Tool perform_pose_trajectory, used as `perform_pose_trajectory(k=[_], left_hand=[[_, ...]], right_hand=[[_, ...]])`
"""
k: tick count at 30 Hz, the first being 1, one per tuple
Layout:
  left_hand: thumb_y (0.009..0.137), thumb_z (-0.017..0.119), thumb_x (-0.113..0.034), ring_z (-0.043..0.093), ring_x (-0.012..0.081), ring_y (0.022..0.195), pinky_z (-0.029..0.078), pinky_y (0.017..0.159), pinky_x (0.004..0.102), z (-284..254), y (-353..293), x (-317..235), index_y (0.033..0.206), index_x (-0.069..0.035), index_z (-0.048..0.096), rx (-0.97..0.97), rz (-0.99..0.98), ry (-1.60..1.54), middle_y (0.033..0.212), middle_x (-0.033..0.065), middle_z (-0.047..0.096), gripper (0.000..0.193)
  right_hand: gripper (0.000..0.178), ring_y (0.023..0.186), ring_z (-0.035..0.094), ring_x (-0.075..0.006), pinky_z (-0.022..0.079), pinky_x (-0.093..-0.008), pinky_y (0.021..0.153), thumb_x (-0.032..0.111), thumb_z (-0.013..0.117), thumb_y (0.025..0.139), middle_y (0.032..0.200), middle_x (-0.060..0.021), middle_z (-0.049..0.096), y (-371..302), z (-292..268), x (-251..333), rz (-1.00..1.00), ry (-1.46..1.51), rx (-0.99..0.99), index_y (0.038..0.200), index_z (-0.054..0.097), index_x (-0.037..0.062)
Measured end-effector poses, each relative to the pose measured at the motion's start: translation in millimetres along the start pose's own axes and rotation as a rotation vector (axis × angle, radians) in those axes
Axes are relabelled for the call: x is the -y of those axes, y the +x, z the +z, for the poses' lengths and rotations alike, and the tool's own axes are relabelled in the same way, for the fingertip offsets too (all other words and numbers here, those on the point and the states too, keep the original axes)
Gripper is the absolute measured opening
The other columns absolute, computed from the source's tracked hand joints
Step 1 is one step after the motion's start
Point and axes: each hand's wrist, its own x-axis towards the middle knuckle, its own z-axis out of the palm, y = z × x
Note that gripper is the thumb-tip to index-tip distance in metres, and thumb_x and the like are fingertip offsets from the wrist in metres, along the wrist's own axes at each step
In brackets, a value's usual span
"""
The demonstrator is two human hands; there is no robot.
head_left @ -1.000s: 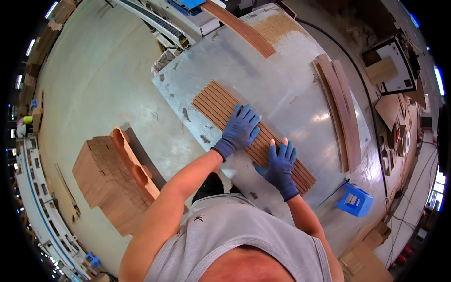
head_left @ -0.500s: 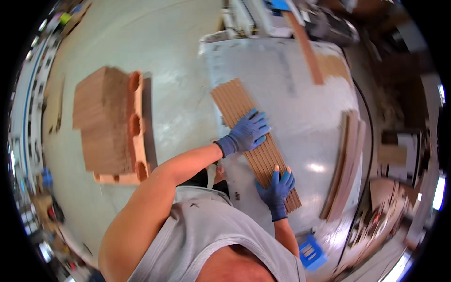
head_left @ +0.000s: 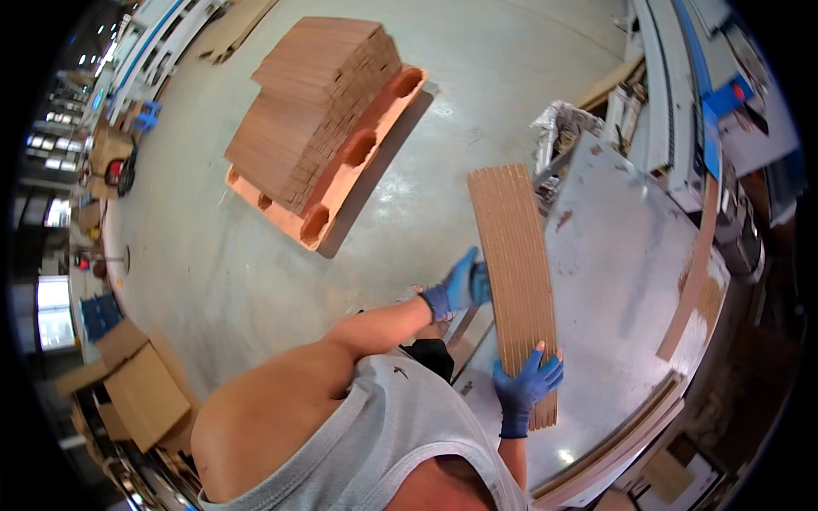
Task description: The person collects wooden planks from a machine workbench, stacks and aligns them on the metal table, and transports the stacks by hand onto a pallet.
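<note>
A long brown board with lengthwise grooves [head_left: 518, 255], possibly several stacked together, lies slantwise before me, its far end out past the metal table's left edge. My right hand [head_left: 528, 385], in a blue glove with bare fingertips showing, grips it close to the near end, fingers over the grooved face. At the board's left edge is my left hand [head_left: 460, 285], also blue-gloved and slightly blurred. It holds that edge, with some of its fingers hidden by the board. The grey metal tabletop [head_left: 605, 281] extends to the right of the board.
A stack of brown planks [head_left: 307, 94] rests on an orange pallet [head_left: 341, 200] on the floor, ahead to the left. Narrow strips [head_left: 622, 434] lie along the table's right edge. An opened cardboard box [head_left: 149, 387] stands at lower left; machinery rails [head_left: 660, 85] are far right.
My view has turned left, bringing the pallet nearer the middle. The grooved board has swung out past the table's left edge. My left hand has shifted from its top to its left edge.
</note>
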Motion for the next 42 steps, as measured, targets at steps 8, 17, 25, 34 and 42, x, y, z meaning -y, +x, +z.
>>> perform_pose_trajectory(k=[8, 17, 25, 34, 42], left_hand=[[0.102, 0.04, -0.064, 0.06, 0.021, 0.104, 0.049, 0.097, 0.0384, -12, -5, -5, 0.123, -0.013, 0.065, 0.09, -0.028, -0.131, 0.114, 0.004, 0.067, 0.061], [0.106, 0.045, -0.049, 0.058, 0.022, 0.121, 0.046, 0.104, 0.0415, -61, -130, -127, 0.135, -0.01, 0.058, 0.132, 0.282, -0.233, 0.132, 0.0068, 0.064, 0.05], [0.107, 0.048, -0.034, 0.061, 0.0273, 0.12, 0.049, 0.105, 0.0439, -247, -223, -196, 0.14, -0.003, 0.053, 0.009, 0.783, -0.051, 0.134, 0.014, 0.062, 0.046], [0.108, 0.043, -0.034, 0.067, 0.0298, 0.106, 0.057, 0.095, 0.0451, -390, -357, -315, 0.134, -0.003, 0.056, -0.252, 1.002, -0.257, 0.121, 0.0149, 0.067, 0.042], [0.107, 0.044, -0.037, 0.069, 0.0284, 0.1, 0.06, 0.086, 0.0441, -461, -432, -463, 0.132, -0.006, 0.056, -0.396, 1.1, -0.385, 0.113, 0.0149, 0.069, 0.042]], right_hand=[[0.098, 0.125, 0.045, -0.0525, 0.037, -0.0634, 0.101, 0.045, 0.081, 0.064, 0.141, -0.0336, 0.043, 8, 20, 24, -0.179, -0.039, -0.1, 0.147, 0.043, 0.0074], [0.101, 0.129, 0.044, -0.0526, 0.037, -0.0602, 0.105, 0.045, 0.085, 0.061, 0.14, -0.0347, 0.043, 15, 38, 183, -0.204, 0.129, 0.037, 0.147, 0.046, 0.0058], [0.087, 0.107, 0.057, -0.0265, 0.049, -0.039, 0.092, 0.025, 0.087, 0.067, 0.112, -0.0145, 0.053, -3, 96, 420, -0.361, 0.725, 0.415, 0.138, 0.048, -0.0082], [0.085, 0.113, 0.06, -0.0395, 0.049, -0.0475, 0.095, 0.038, 0.086, 0.071, 0.127, -0.0269, 0.058, 4, 225, 608, -0.518, 0.91, 0.863, 0.134, 0.052, -0.007], [0.074, 0.103, 0.064, -0.0381, 0.052, -0.0454, 0.087, 0.039, 0.085, 0.073, 0.11, -0.0262, 0.065, 45, 307, 793, -0.559, 1.028, 1.144, 0.126, 0.057, -0.0039]])
